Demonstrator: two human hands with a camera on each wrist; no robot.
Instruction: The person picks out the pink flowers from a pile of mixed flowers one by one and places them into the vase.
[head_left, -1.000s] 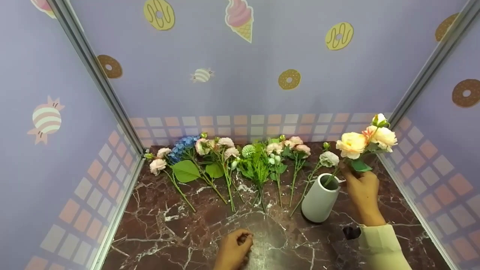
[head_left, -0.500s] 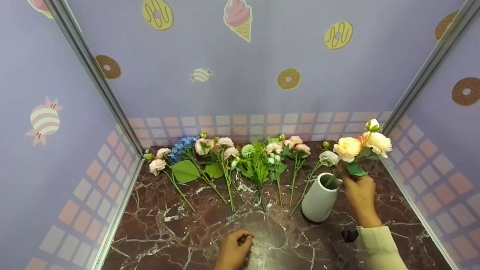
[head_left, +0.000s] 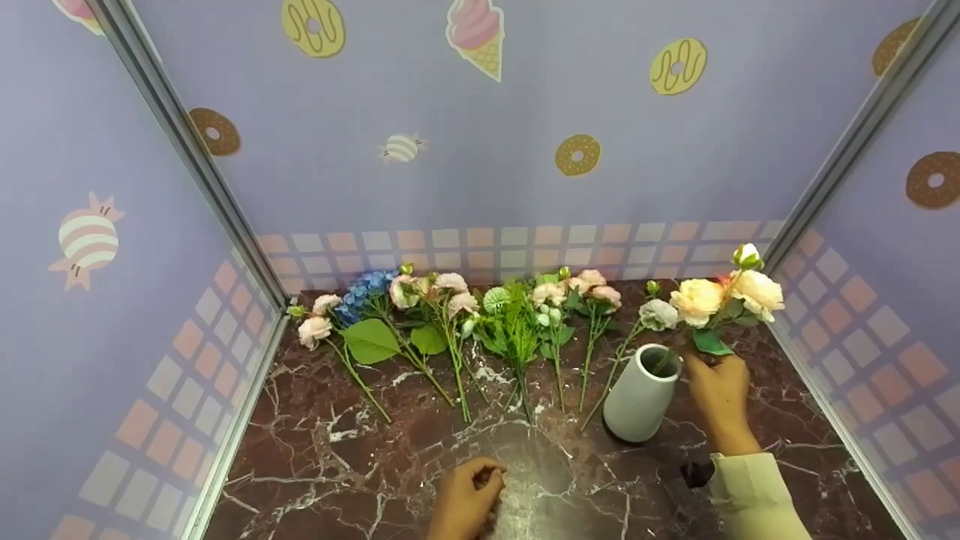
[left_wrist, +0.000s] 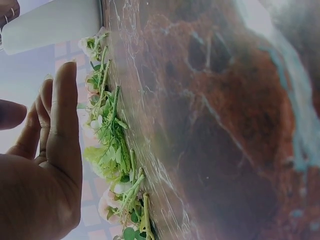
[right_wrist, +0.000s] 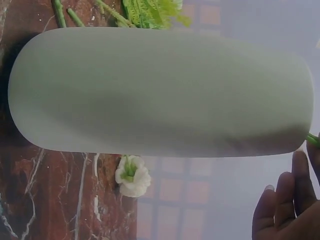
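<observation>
At the right of the head view, a grey-white vase stands upright, and it fills much of the right wrist view. A cream-yellow rose spray leans over its mouth, the stem going inside. My right hand pinches that stem right at the rim, below a green leaf. My left hand rests near the front of the table, fingers loosely curved and holding nothing. In the left wrist view its fingers look fairly straight.
Along the back of the marble-patterned table lies a row of artificial flowers, among them a blue hydrangea, green foliage and a whitish bloom beside the vase. Patterned walls enclose the back and sides.
The rose spray has come down and slightly left, its stem in the vase mouth, and my right hand has shifted slightly left with it. The left hand has stayed put.
</observation>
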